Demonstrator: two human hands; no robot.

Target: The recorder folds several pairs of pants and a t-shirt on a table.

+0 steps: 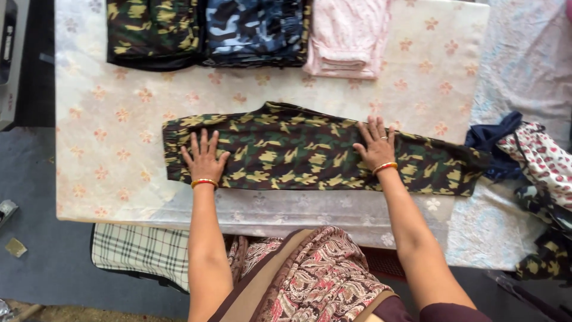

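Table cover [119, 119]: pale cloth with small orange flowers, spread flat under everything; bare stretches lie beyond the fingertips and outside the left hand.
Camouflage trousers [286, 152]: green, black and yellow, laid flat and folded lengthwise across the middle of the cover, running from under the left fingers out past the right fingers to a tapering end on the right.
How the trousers look: soft, thin fabric, mostly smooth, one peak of cloth rising along the far edge between the two hands; near edge fairly straight.
Folded stack: well beyond the fingertips lie a green camouflage piece [152, 30], a blue camouflage piece [256, 30] and a pink piece [345, 39], side by side along the far edge.
Loose heap [536, 167]: unfolded clothes, dark blue and red-spotted, just past the tapered end, well outside the right fingers.
Left hand [204, 160]: palm down on the left end of the trousers, fingers spread apart and straight, gripping nothing.
Right hand [374, 146]: palm down further along, fingers slightly apart, pressing flat, not clamped on cloth.
Risk: the layers may slip apart if the palms slide unevenly, since only pressure keeps them aligned.
Risk: the tapered end touches the heap and could catch on it.
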